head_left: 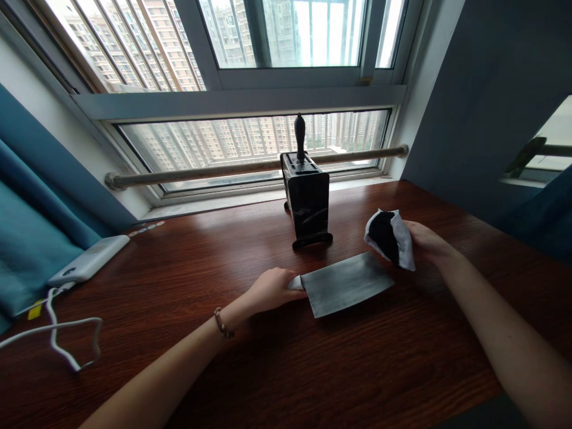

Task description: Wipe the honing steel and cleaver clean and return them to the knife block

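My left hand (273, 290) is closed around the handle of a cleaver (346, 285), whose broad grey blade points to the right above the wooden table. A black and white cloth (404, 241), folded or bunched up, is gripped in my right hand (424, 241), just beyond the far right corner of the blade. The cloth and the blade lie close together; whether they touch I cannot tell. Behind the cleaver stands a black knife block (308, 199) with one dark-handled tool (300, 137) upright in its top.
On the left a white power bank or adapter (89, 260) lies with a white cable (56, 333) plugged in, beside a blue curtain (31, 202). A horizontal pipe (201, 174) crosses in front of the window at the table's (214, 250) back edge. A dark wall (487, 119) borders the right.
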Demonstrator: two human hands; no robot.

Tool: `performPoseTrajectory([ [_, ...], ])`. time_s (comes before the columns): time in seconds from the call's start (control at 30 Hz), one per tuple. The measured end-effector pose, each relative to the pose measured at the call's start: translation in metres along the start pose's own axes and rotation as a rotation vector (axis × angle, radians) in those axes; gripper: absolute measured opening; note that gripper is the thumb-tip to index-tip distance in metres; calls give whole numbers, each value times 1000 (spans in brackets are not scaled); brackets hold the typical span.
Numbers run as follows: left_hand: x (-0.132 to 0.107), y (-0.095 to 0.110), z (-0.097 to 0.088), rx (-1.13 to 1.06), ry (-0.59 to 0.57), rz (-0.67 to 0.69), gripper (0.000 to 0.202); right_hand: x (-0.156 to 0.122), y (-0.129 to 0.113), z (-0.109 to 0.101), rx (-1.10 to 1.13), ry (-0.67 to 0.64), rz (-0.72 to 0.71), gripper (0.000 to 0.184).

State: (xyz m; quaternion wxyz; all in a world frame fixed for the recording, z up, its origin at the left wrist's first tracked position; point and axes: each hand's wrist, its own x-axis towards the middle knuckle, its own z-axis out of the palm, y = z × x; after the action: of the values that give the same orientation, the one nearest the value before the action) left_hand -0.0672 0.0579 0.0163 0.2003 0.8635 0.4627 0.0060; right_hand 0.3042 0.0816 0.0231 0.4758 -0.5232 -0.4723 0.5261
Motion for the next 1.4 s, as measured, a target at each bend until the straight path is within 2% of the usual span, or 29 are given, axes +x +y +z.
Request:
performPoseTrajectory([
  [0.1,0,-1,0,-3,5,0,46,6,5,-4,174,111,51,23],
  [0.23,0,0,0,-3,15,10,46,18,17,-17,193,297,47,14],
  [0.37,-1,1,-1,-8,4,0,45,23,24,-24,129,339,33,15],
  [0.47,0,2,-1,-4,3,-5,46,22,25,-19,58,368,-31,19],
  [0.53,0,3,-2,-1,1,-8,45,19,25,-11,29,295,-44,24],
  [0.77,-1,3,-2,3,3,-18,47,-1,17,22,-8,-219,144,37],
  [0.93,-1,2,-1,11,11,-4,50,-9,14,31,-157,-420,171,41],
  [1.03,-1,3,-1,20,5,-22,49,-6,18,35,-306,-410,86,39],
  [1.23,-2,5,-3,7,1,-33,44,3,28,40,-576,-223,-198,32],
  [1.4,0,2,-1,-25,6,-21,46,3,31,47,-568,-74,-259,36],
])
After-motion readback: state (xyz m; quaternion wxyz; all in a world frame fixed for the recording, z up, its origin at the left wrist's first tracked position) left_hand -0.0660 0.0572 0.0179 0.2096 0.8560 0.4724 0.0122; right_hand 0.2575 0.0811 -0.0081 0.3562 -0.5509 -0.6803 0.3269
